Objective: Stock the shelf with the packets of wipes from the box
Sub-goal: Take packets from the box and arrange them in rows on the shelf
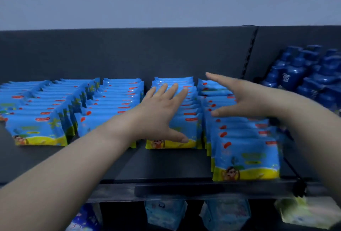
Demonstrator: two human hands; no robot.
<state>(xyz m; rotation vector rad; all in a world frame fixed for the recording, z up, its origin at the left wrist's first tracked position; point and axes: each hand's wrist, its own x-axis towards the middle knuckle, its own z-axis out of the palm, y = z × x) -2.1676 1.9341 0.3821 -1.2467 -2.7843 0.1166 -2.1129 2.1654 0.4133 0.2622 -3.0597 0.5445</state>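
Rows of blue-and-yellow plastic wipe packets (245, 158) already fill most of the dark metal shelf (166, 166). Both the left hand (160, 112) and right hand (239, 96) lie spread, empty, over the packets. The box isn't visible.

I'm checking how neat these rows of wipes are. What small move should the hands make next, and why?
Probably push the rightmost row back. Its front packet sits near the shelf edge, well ahead of the other rows' fronts. The right hand is open above that row, and the left hand lies flat on the neighbouring row.
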